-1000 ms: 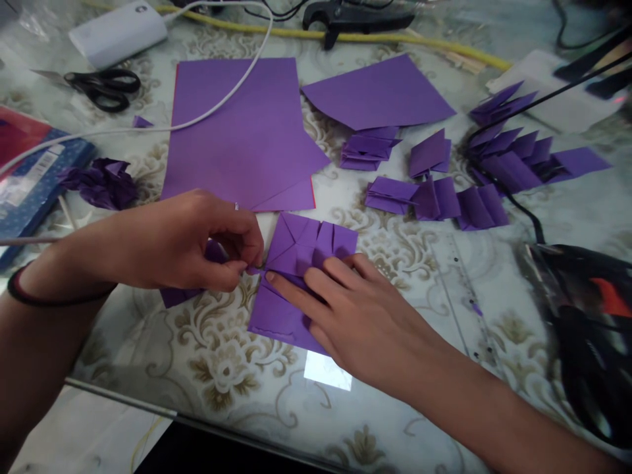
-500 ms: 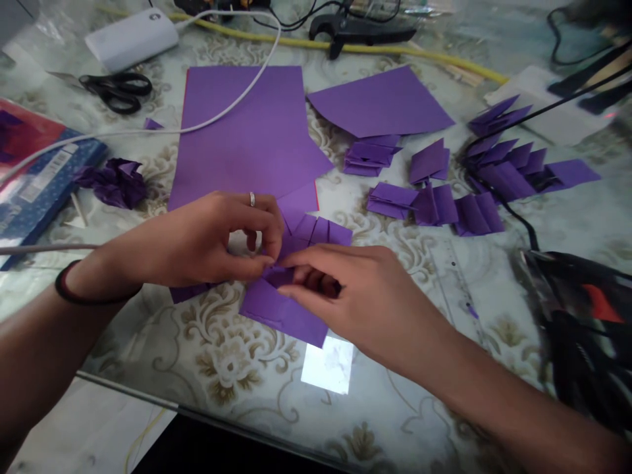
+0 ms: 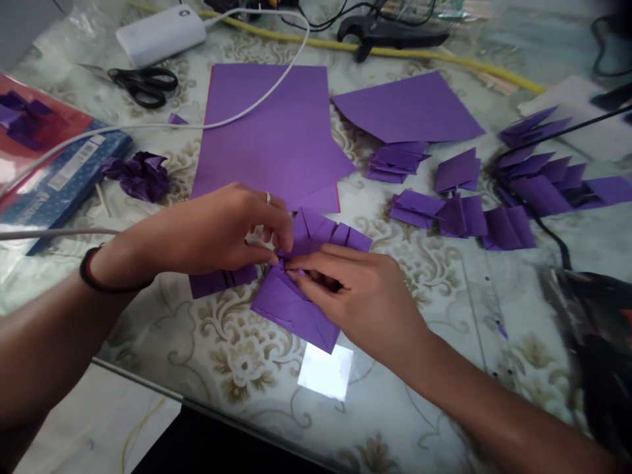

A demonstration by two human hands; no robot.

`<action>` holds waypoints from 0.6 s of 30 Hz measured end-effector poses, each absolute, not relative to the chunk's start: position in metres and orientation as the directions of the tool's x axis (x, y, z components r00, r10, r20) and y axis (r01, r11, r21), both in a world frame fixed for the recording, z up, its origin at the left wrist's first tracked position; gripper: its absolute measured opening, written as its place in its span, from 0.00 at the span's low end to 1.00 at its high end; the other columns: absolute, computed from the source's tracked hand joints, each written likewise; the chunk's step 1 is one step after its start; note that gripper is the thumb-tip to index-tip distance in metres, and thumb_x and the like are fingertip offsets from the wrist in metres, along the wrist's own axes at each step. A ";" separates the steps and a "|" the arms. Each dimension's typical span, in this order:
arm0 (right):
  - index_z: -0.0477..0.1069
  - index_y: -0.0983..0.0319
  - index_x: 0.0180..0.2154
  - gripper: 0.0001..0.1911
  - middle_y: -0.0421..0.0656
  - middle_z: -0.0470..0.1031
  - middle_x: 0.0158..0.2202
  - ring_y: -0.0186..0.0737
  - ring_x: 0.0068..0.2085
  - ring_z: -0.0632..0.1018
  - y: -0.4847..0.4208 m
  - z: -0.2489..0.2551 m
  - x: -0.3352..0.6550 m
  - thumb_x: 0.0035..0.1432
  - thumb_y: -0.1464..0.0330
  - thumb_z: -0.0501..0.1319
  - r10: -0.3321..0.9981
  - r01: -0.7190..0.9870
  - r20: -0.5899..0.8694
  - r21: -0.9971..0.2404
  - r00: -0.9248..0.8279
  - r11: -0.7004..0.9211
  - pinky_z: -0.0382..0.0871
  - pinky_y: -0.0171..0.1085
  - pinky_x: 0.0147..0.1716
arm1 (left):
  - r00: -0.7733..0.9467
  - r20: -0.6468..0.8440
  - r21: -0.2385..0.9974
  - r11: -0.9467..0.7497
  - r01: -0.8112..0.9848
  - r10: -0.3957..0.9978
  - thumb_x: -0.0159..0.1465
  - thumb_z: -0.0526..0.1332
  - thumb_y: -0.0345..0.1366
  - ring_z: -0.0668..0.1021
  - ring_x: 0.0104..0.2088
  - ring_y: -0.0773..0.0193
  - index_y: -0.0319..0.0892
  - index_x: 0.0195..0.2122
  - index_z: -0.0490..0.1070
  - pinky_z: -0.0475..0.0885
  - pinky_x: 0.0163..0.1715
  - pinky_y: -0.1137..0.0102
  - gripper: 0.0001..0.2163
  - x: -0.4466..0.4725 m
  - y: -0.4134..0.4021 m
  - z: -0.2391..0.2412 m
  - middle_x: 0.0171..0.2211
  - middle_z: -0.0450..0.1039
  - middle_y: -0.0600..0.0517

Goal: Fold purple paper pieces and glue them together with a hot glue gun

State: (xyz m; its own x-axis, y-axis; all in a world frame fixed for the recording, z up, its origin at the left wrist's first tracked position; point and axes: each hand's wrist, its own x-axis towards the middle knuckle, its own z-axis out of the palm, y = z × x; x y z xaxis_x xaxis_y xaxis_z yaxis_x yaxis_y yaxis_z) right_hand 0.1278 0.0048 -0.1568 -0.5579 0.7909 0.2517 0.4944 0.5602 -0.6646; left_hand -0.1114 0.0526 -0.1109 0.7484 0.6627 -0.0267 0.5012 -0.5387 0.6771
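Note:
A creased purple paper square (image 3: 296, 306) lies on the glass-topped table (image 3: 232, 368) in front of me. My left hand (image 3: 222, 230), with a ring and a dark wristband, pinches the paper's folded middle with thumb and forefinger. My right hand (image 3: 355, 289) meets it from the right, its fingers curled and pinching the same fold. Pleats of the paper (image 3: 330, 230) show above my right hand. A second folded purple strip (image 3: 220, 282) lies partly hidden under my left hand.
A large purple sheet (image 3: 271, 131) and a cut piece (image 3: 409, 108) lie behind. Several pleated purple pieces (image 3: 464, 214) sit at the right. Scissors (image 3: 143, 82), a white power bank (image 3: 160, 33), a crumpled purple wad (image 3: 141, 174), a blue packet (image 3: 59, 178) and cables surround them.
My right hand went from lying flat on the paper to pinching its fold beside my left fingers. The paper shifted slightly as the view moved.

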 end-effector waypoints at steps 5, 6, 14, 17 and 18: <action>0.84 0.65 0.36 0.09 0.40 0.82 0.30 0.34 0.28 0.78 0.005 -0.160 0.126 0.68 0.77 0.66 0.770 0.508 0.293 -0.612 -0.566 0.606 0.67 0.35 0.29 | 0.735 -0.091 0.655 -0.515 0.552 0.672 0.69 0.65 0.27 0.83 0.36 0.66 0.43 0.38 0.84 0.70 0.40 0.74 0.07 -0.112 0.051 -0.114 0.35 0.84 0.55; 0.84 0.65 0.36 0.09 0.40 0.82 0.30 0.34 0.28 0.78 0.004 -0.161 0.125 0.68 0.77 0.66 0.773 0.512 0.294 -0.611 -0.562 0.604 0.67 0.35 0.29 | 0.726 -0.107 0.648 -0.506 0.569 0.679 0.68 0.67 0.27 0.83 0.35 0.67 0.43 0.38 0.84 0.70 0.39 0.74 0.07 -0.111 0.051 -0.114 0.35 0.84 0.56; 0.85 0.65 0.38 0.10 0.40 0.84 0.31 0.34 0.30 0.81 0.003 -0.162 0.125 0.69 0.77 0.65 0.771 0.489 0.323 -0.624 -0.549 0.609 0.68 0.34 0.30 | 0.715 -0.158 0.635 -0.485 0.602 0.681 0.64 0.66 0.22 0.80 0.31 0.69 0.44 0.39 0.84 0.68 0.35 0.76 0.10 -0.108 0.050 -0.111 0.32 0.81 0.57; 0.85 0.64 0.40 0.10 0.40 0.86 0.34 0.35 0.32 0.83 0.003 -0.162 0.125 0.70 0.77 0.64 0.777 0.491 0.318 -0.630 -0.544 0.602 0.70 0.34 0.32 | 0.702 -0.170 0.623 -0.477 0.620 0.691 0.63 0.67 0.22 0.78 0.30 0.70 0.43 0.37 0.82 0.67 0.35 0.76 0.09 -0.106 0.048 -0.111 0.31 0.80 0.58; 0.85 0.63 0.41 0.10 0.40 0.86 0.35 0.35 0.33 0.83 0.003 -0.162 0.125 0.70 0.77 0.64 0.777 0.490 0.315 -0.632 -0.545 0.600 0.71 0.34 0.32 | 0.697 -0.172 0.617 -0.475 0.627 0.696 0.63 0.68 0.22 0.78 0.30 0.70 0.43 0.36 0.82 0.67 0.35 0.76 0.08 -0.105 0.048 -0.111 0.31 0.80 0.58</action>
